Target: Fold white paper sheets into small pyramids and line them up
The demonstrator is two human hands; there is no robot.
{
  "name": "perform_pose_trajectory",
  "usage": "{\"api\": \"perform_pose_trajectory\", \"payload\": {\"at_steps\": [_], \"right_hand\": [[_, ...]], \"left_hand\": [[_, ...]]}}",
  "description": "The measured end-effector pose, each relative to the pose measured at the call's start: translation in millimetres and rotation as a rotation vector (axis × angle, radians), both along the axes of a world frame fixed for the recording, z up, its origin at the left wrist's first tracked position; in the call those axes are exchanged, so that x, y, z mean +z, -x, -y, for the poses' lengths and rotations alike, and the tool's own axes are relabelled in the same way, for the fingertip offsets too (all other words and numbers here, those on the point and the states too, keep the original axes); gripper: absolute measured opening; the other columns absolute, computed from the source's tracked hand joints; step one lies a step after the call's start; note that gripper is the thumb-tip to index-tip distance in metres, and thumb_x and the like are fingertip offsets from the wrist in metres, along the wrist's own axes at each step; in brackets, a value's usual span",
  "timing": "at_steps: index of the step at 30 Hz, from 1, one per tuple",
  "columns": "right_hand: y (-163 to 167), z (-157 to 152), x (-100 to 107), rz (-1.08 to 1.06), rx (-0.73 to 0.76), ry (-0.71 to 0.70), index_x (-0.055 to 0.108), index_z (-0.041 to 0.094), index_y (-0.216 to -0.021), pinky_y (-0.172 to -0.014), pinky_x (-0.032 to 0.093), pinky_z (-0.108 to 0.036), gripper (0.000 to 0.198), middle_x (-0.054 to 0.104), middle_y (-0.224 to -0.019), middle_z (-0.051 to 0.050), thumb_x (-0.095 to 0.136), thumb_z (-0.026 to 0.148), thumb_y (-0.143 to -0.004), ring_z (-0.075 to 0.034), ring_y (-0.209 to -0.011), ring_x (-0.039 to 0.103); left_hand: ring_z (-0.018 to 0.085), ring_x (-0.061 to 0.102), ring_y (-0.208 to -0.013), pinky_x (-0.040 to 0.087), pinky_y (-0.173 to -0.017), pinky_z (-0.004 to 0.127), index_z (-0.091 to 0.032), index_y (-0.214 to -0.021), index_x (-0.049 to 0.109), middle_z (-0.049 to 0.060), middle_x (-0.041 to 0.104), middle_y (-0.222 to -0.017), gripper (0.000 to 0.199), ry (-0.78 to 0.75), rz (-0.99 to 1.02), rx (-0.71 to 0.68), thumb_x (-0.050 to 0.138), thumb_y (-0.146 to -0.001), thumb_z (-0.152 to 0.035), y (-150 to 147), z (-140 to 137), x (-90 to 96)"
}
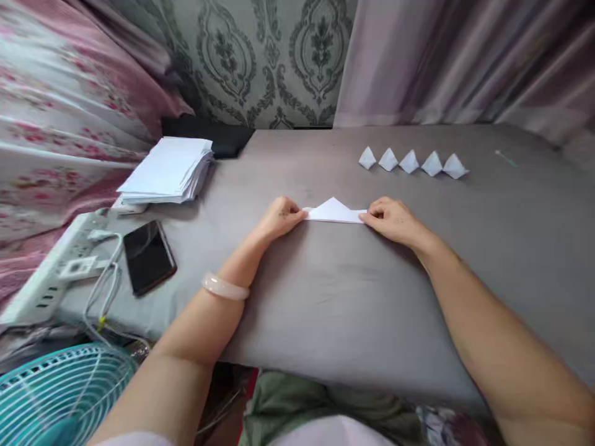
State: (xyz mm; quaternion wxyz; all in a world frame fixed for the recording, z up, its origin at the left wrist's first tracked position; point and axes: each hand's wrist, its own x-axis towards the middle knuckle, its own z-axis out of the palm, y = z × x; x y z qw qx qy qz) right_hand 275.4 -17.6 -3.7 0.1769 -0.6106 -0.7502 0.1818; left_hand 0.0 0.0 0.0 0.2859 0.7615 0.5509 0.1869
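A folded sheet of white paper (pixel 335 212) stretches between my two hands over the grey cloth. It has a long straight lower edge and a raised triangular peak in the middle. My left hand (pixel 284 215) pinches its left end between thumb and fingers. At the right end, my right hand (pixel 389 218) grips the other tip in the same way. Farther back to the right stand several small folded paper shapes (pixel 409 161) in a row, pointed at the top.
A stack of white paper (pixel 167 167) lies at the back left, near a black flat item (pixel 227 141). Closer in are a phone (pixel 149 257), a power strip (pixel 44 272) and white cables (pixel 110 279). A teal fan (pixel 60 396) stands at the lower left, beside the table (pixel 334 328).
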Motion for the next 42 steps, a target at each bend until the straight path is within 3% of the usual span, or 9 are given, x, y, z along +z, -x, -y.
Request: {"api": "perform_pose_trajectory", "payload": {"at_steps": [10,25,29,34,38,42], "right_hand": [[-1.0,-0.5,-8.9,-0.095,-0.027,-0.025,0.058,0.019,-0.056,-0.07,0.042,-0.031,0.03,0.061,-0.088,-0.005,0.056,0.042,-0.076,-0.015,-0.07,0.053],[5.4,5.1,-4.7,-0.063,-0.057,-0.021,0.058,0.02,-0.06,-0.073,0.041,-0.031,0.027,0.06,-0.091,-0.004,0.059,0.04,-0.077,-0.016,-0.075,0.054],[1.3,6.2,-5.8,-0.031,-0.042,-0.053,0.059,0.02,-0.065,-0.072,0.04,-0.031,0.025,0.057,-0.086,-0.004,0.058,0.041,-0.079,-0.015,-0.074,0.053],[-5.5,4.9,-10.5,-0.04,-0.014,-0.112,0.057,0.019,-0.069,-0.071,0.041,-0.029,0.022,0.054,-0.082,-0.003,0.058,0.038,-0.08,-0.015,-0.073,0.052],[-4.8,4.8,-12.3,-0.041,-0.048,-0.123,0.057,0.019,-0.067,-0.071,0.042,-0.029,0.021,0.055,-0.082,-0.003,0.06,0.036,-0.08,-0.015,-0.071,0.052],[1.0,8.5,-12.5,-0.039,-0.097,-0.152,0.061,0.019,-0.076,-0.072,0.044,-0.031,0.013,0.057,-0.085,-0.005,0.061,0.031,-0.079,-0.016,-0.073,0.053]], "left_hand": [[0.015,0.05,-0.069,0.038,-0.065,0.027,-0.011,-0.07,0.066,0.005,0.057,-0.071,0.024,-0.062,-0.049,0.027,0.057,-0.079,-0.031,-3.4,2.6,0.4],[0.018,0.053,-0.083,0.046,-0.085,0.035,-0.014,-0.076,0.063,0.009,0.055,-0.09,0.017,-0.138,-0.075,0.018,0.058,-0.082,-0.029,1.9,0.5,-14.4],[0.021,0.05,-0.094,0.043,-0.088,0.038,-0.014,-0.099,0.059,0.011,0.054,-0.102,0.02,-0.248,-0.111,0.013,0.054,-0.085,-0.026,-0.3,6.7,-15.6],[0.026,0.044,-0.105,0.036,-0.088,0.042,-0.025,-0.129,0.051,0.012,0.048,-0.122,0.047,-0.455,-0.275,-0.196,0.038,-0.087,-0.008,-7.6,12.7,-12.4],[0.023,0.047,-0.1,0.034,-0.085,0.038,-0.031,-0.132,0.052,0.01,0.052,-0.116,0.053,-0.529,-0.372,-0.426,0.031,-0.09,-0.006,-9.1,11.0,-11.3],[0.022,0.047,-0.096,0.034,-0.083,0.035,-0.031,-0.132,0.053,0.009,0.054,-0.113,0.051,-0.519,-0.418,-0.498,0.032,-0.091,-0.009,-7.8,8.1,-12.4]]}}
